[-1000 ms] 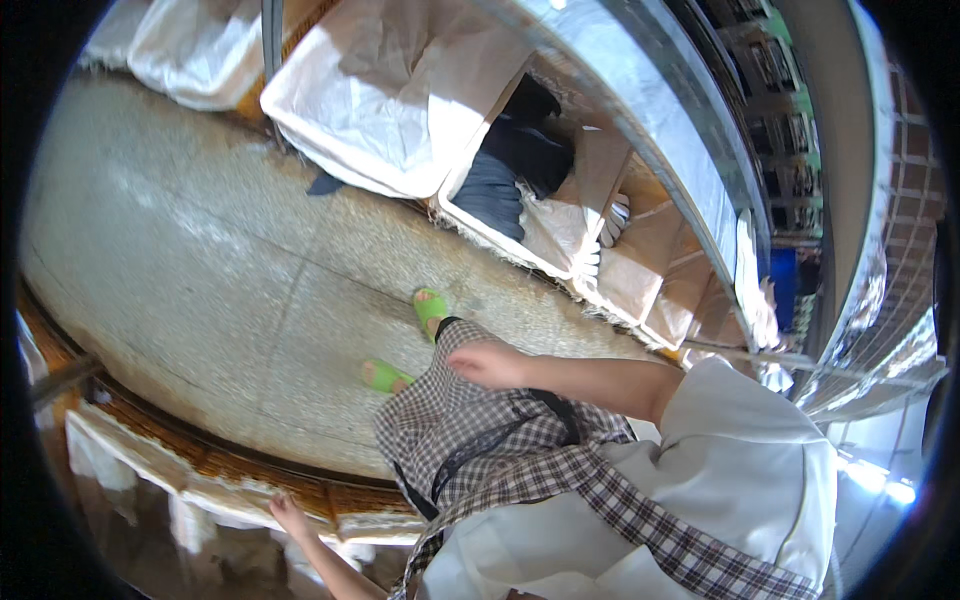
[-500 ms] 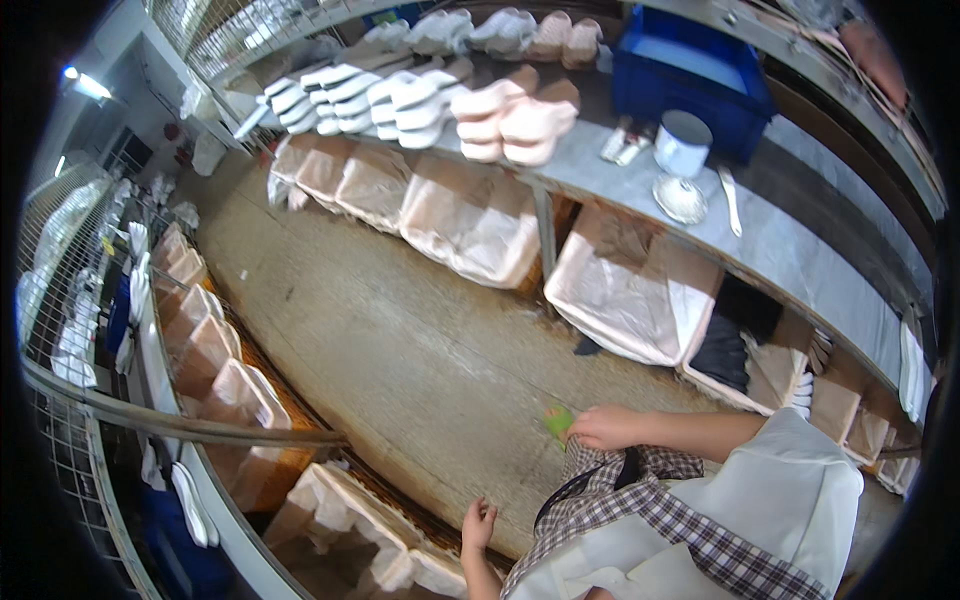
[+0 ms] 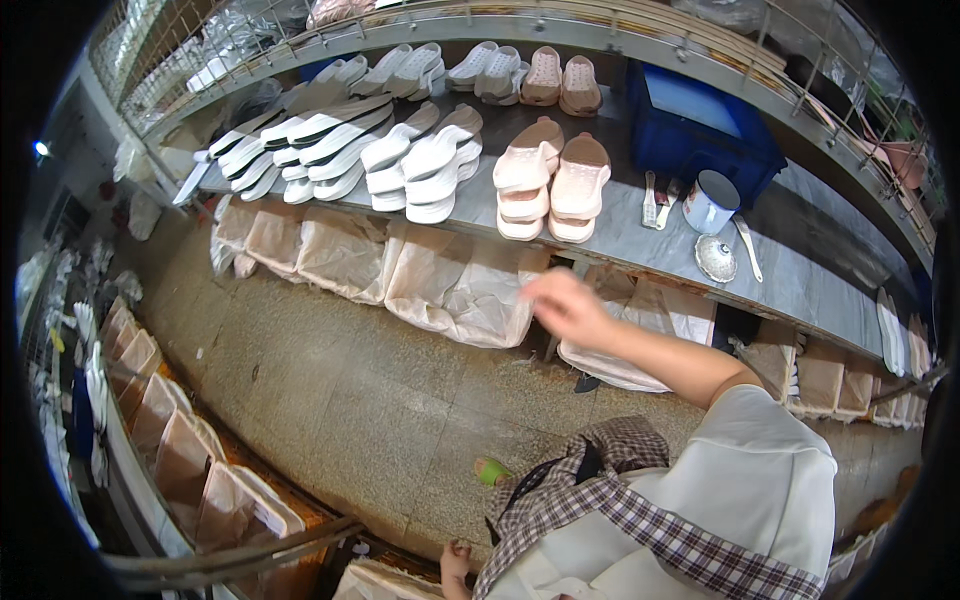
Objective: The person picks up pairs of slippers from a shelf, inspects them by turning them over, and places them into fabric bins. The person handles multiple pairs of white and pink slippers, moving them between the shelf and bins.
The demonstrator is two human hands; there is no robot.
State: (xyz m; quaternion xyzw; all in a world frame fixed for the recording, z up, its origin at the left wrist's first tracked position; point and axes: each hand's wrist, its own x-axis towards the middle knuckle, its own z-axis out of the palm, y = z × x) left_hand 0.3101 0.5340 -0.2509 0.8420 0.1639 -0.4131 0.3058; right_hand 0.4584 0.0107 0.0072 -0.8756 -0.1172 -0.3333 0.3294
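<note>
My right hand [image 3: 568,306] is stretched out in front of the shelf's lower edge, over the lined baskets. Its fingers point left and are a little blurred; nothing shows in them. Just above it, on the shelf, stand stacked pale pink clog-like shoes [image 3: 522,172] in two piles, not touched by the hand. Left of those are stacks of white clog-like shoes [image 3: 432,188], then white soles [image 3: 345,140]. Low at the bottom edge, my left hand [image 3: 455,558] hangs beside my checked apron [image 3: 700,520], fingers loosely curled and apart, holding nothing visible.
Behind stands a blue crate [image 3: 700,125]. Beside it are a white enamel mug [image 3: 712,200], its lid [image 3: 715,258], a white-handled tool [image 3: 748,248] and brushes [image 3: 655,200]. Lined baskets [image 3: 455,290] run under the shelf; more lined baskets [image 3: 240,505] and a metal rail [image 3: 230,560] are at lower left.
My right hand has risen from beside the apron to the shelf's front edge. The view has shifted toward the shelf. My left hand still hangs low.
</note>
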